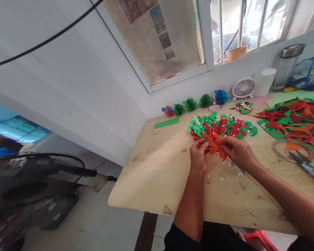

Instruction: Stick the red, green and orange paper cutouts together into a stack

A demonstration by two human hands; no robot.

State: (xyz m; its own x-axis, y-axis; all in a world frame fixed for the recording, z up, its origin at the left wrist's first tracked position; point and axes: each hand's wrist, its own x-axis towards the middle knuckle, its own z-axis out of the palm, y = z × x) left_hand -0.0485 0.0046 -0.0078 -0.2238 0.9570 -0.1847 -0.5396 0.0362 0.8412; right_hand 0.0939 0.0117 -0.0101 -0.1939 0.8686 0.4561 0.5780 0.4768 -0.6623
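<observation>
Between my two hands, just above the wooden table [151,170], is an orange paper cutout [212,145] with curved, pointed edges. My left hand [198,153] pinches its left side between thumb and fingers. On the right side, the fingers of my right hand [237,150] are closed on the same cutout. Right behind my hands lies a heap of green and red paper cutouts [208,125], many with small white squares on them. Small white paper squares [239,170] are scattered on the table beside and below my right hand.
Scissors [305,165] and a tape-like ring [276,148] lie at the right, by a pile of paper scraps [300,115]. Along the wall stand folded paper figures [190,104], a small white fan [243,88] and a glass bottle [284,71]. A green strip [166,123] lies at the back left.
</observation>
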